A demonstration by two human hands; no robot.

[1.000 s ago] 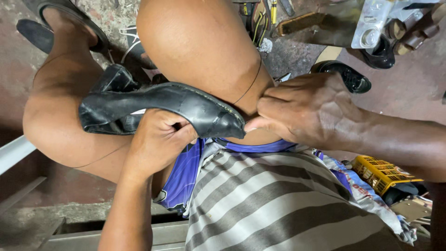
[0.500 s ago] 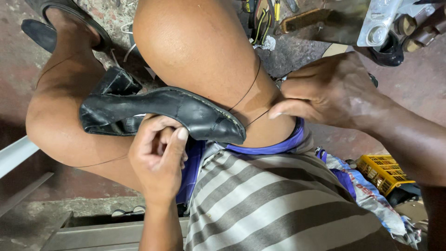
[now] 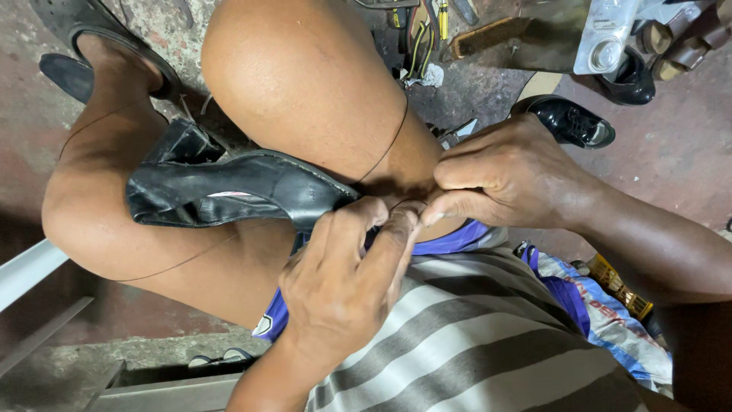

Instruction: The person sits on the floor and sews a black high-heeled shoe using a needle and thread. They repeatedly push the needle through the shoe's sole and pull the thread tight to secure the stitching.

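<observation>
The left hand (image 3: pixel 343 278) grips the black shoe's (image 3: pixel 229 187) toe, fingers closed. The right hand (image 3: pixel 511 172) pinches a dark thread (image 3: pixel 389 149), fingers shut.

Both hands (image 3: pixel 427 229) at black shoe's (image 3: pixel 236 191) toe, apparently pinching thread (image 3: pixel 385 152)

Two hands, left (image 3: pixel 343 282) and right (image 3: pixel 507 175), one black flat shoe (image 3: pixel 236 191) between the knees, one thin thread (image 3: pixel 385 149), two shiny black shoes (image 3: pixel 568 122) on the floor
</observation>
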